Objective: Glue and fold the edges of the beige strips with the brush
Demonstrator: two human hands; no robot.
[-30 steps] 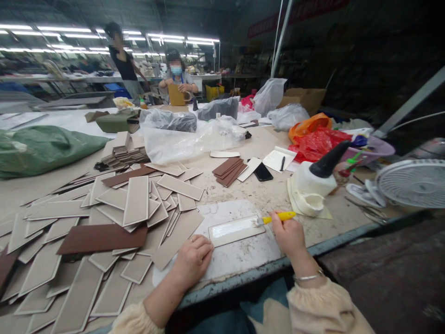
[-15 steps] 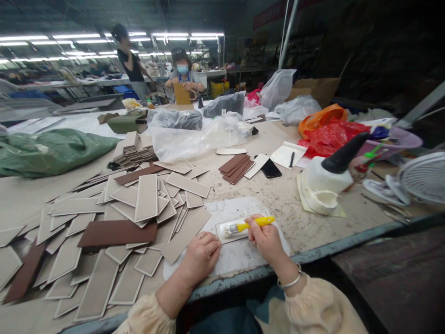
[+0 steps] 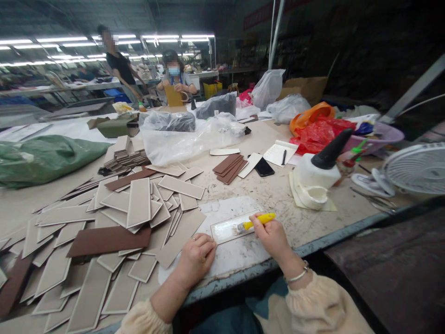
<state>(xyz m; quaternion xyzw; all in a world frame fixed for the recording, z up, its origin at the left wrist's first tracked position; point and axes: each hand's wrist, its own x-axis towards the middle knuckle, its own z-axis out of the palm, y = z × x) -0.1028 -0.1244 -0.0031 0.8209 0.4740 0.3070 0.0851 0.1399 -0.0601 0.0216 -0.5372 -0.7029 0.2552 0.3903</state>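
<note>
My right hand [image 3: 271, 235] grips a paintbrush [image 3: 264, 218] by its yellow handle. The bristles rest on a flat rectangular piece [image 3: 224, 230], whose surface shines with a wet whitish coating. My left hand [image 3: 199, 255] lies at the near left corner of that piece, fingers curled together with the tips pressed on its edge. Under the piece is a stained white sheet [image 3: 248, 204]. To the left of my left hand spreads a loose pile of beige pieces [image 3: 139, 204] with pale borders, and a dark brown strip [image 3: 107, 242] lies on top.
Several brown strips [image 3: 232, 168] lie beyond the sheet, beside a black phone [image 3: 264, 168]. A white bottle with a black nozzle [image 3: 318, 174] stands right of them, near a white fan [image 3: 417, 169]. Plastic bags [image 3: 194, 139] sit farther back. Two people are in the background.
The brush has moved rightward along the piece, leaving a shiny wet layer over its left part. My left hand keeps its hold at the corner. The whole view has shifted slightly.
</note>
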